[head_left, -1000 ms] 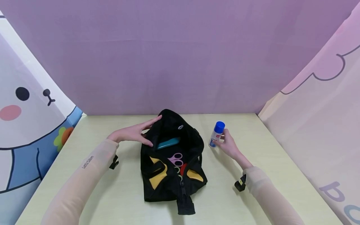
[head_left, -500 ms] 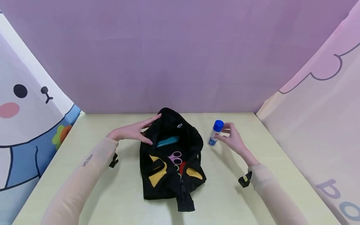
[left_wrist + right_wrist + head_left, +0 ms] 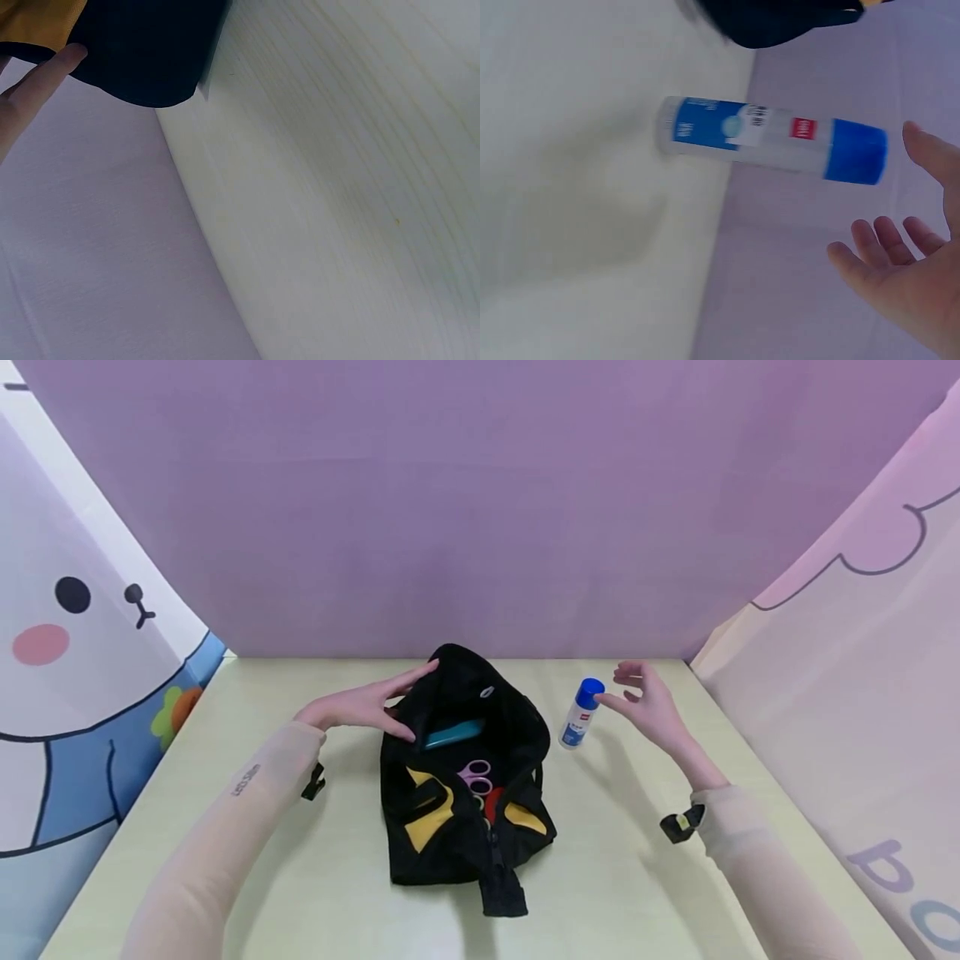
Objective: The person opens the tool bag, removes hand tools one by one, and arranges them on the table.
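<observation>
A black pencil case (image 3: pixel 427 860) with yellow patches stands unzipped on the table. Within its mouth I see a teal object (image 3: pixel 454 734), pink-handled scissors (image 3: pixel 476 776) and part of a red object (image 3: pixel 492 803). My left hand (image 3: pixel 363 703) holds the case's left rim, thumb toward the front and a finger at the far edge; some fingers are hidden behind the cloth. To the right, a glue stick (image 3: pixel 579 723) with a blue cap stands upright on the table. My right hand (image 3: pixel 651 708), fingers loosely bent, is beside the cap and holds nothing; a gap shows in the right wrist view.
The pale table (image 3: pixel 330 877) ends at a purple backdrop (image 3: pixel 480 510) just behind the case. Printed cloth panels (image 3: pixel 862 693) flank both sides. A zipper tail (image 3: pixel 502 893) hangs from the front of the case.
My right hand has let go of the glue stick and drawn up and to the right. The glue stick stays standing. My left hand keeps its place on the case.
</observation>
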### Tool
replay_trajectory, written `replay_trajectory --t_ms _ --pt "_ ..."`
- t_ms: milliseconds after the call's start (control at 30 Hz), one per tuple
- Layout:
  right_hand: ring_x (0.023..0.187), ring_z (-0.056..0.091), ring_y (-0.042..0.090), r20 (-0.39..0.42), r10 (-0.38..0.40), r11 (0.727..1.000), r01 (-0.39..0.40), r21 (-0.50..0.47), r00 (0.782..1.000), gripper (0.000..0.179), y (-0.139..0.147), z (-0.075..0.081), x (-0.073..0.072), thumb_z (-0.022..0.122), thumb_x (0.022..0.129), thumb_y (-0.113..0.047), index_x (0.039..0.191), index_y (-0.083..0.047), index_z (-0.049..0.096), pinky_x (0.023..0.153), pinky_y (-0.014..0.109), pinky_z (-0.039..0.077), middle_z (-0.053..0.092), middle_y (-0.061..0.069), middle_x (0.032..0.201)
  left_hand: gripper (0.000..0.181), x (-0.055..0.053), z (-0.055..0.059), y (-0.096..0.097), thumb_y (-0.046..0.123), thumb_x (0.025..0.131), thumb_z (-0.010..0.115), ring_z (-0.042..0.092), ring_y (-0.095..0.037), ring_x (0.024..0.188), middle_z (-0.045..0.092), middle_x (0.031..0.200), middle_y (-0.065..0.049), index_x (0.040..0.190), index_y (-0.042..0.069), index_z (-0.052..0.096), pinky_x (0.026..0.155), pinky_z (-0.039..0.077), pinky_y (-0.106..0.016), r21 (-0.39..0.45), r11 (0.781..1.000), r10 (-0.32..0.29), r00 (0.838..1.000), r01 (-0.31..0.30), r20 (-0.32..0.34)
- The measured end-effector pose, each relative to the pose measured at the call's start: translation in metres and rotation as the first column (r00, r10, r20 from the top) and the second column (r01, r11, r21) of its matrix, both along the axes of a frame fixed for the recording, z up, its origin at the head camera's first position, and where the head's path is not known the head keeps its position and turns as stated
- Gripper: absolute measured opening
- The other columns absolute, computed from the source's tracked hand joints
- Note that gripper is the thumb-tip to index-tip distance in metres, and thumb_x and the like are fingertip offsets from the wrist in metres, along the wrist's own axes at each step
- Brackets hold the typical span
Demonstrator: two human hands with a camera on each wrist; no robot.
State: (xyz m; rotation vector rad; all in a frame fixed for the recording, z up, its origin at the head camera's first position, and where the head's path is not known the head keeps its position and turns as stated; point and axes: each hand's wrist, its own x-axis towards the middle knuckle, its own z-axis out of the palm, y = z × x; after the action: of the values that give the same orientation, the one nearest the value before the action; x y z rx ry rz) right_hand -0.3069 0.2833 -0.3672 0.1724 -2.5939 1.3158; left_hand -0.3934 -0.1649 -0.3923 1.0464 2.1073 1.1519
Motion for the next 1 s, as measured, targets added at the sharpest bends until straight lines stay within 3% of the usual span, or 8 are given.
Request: replay_trajectory --t_ms 300,533,767,1000 --pt "0.13 0.048 0.042 -0.072 0.092 0.995 -0.09 0.036 0.993 0.062 -0.02 0.035 -0.007 0.074 0.089 -0.012 0.136 0.008 0.038 0.112 0.059 0.037 0.048 0.025 0.136 0.108 0.003 0.001 0.0 0.023 0.085 0.08 0.005 -0.033 0.156 -0.008 0.166 0.019 0.156 0.05 0.002 0.119 0.024 -0.061 -0.01 1.0 0.011 1.0 -0.011 0.007" --pt "0.13 0.051 0.038 -0.111 0.212 0.975 -0.203 0.086 0.971 0.063 -0.057 0.064 -0.01 0.078 0.086 -0.013 0.136 0.003 0.044 0.111 0.054 0.041 0.051 0.021 0.136 0.109 0.003 0.002 0.0 0.022 0.085 0.08 0.005 -0.033 0.156 -0.008 0.166 0.019 0.156 0.049 0.002 0.119 0.025 -0.061 -0.007 1.0 0.018 1.0 -0.018 0.007" --pt "0.13 0.052 0.034 -0.089 0.362 0.927 -0.349 0.137 0.928 0.068 -0.098 0.075 -0.01 0.08 0.084 -0.012 0.139 0.002 0.044 0.111 0.049 0.044 0.051 0.018 0.138 0.109 0.002 0.001 0.0 0.025 0.084 0.081 0.007 -0.033 0.156 -0.007 0.166 0.019 0.155 0.051 0.003 0.12 0.025 -0.061 -0.023 0.999 0.026 1.0 -0.026 -0.014" --pt "0.131 0.052 0.03 -0.054 0.496 0.853 -0.474 0.218 0.867 0.067 -0.132 0.08 -0.008 0.079 0.085 -0.016 0.14 -0.002 0.043 0.111 0.046 0.045 0.05 0.015 0.141 0.107 0.005 0.002 0.005 0.022 0.085 0.079 0.007 -0.031 0.156 -0.006 0.166 0.019 0.156 0.05 0.004 0.119 0.027 -0.059 -0.013 1.0 0.022 1.0 -0.022 0.002"
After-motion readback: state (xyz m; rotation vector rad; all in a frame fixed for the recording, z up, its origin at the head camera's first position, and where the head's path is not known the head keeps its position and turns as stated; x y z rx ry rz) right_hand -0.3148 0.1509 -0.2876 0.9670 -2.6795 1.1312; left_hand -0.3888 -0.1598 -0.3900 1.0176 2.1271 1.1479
